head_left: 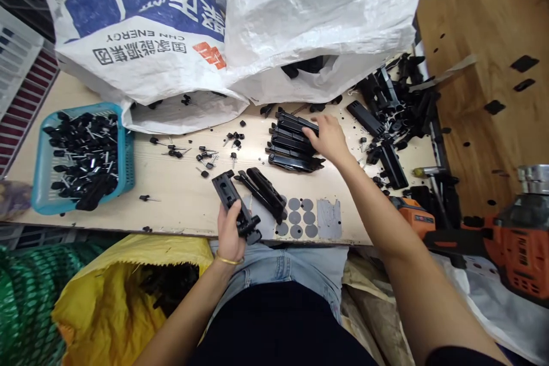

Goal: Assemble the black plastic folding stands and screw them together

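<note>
My left hand is closed round the near end of a long black plastic part, held over the table's front edge. Just right of it two more black parts lie side by side on the wooden table. My right hand reaches forward, its fingers curled onto the right end of a row of several black parts laid in a neat stack.
A blue basket of small black knobs with pins stands at the left. Two big white woven sacks fill the back. Loose screws lie mid-table, a heap of black parts at the right. An orange power tool and a yellow sack sit nearby.
</note>
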`<state>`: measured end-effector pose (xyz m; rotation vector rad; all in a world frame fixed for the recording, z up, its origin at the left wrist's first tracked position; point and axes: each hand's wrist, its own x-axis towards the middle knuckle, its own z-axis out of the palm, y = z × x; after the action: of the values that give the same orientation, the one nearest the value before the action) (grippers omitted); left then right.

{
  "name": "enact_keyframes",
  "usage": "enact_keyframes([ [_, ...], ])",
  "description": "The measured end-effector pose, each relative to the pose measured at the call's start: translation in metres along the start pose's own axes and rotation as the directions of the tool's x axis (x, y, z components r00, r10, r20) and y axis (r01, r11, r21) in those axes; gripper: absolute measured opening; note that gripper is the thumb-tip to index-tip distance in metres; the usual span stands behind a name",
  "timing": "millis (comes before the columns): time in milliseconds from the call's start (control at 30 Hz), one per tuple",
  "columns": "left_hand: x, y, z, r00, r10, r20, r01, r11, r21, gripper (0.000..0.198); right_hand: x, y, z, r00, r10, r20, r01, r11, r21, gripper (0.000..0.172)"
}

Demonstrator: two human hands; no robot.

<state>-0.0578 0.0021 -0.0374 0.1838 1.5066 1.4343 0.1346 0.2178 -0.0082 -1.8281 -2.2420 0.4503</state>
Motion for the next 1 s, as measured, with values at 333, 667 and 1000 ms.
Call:
enact_keyframes([
  [333,0.029,-0.018,0.045,0.981,0.189,0.036,-0.192,0.977,0.09,0.045,0.0,0.004,0.027,0.915,0.019,0.403,-0.214,0.871,0.443,0.043],
  [667,0.012,-0.021,0.06,0.973,0.098,0.209,-0.087,0.994,-0.064,0.039,-0.069,0.01,0.02,0.843,-0.039,0.537,-0.396,0.63,0.668,0.062],
  [1000,0.016,0.014,0.054,0.982,-0.025,0.189,0.064,0.977,-0.203,0.04,-0.058,0.011,0.015,0.869,-0.029,0.493,-0.356,0.656,0.666,0.059],
])
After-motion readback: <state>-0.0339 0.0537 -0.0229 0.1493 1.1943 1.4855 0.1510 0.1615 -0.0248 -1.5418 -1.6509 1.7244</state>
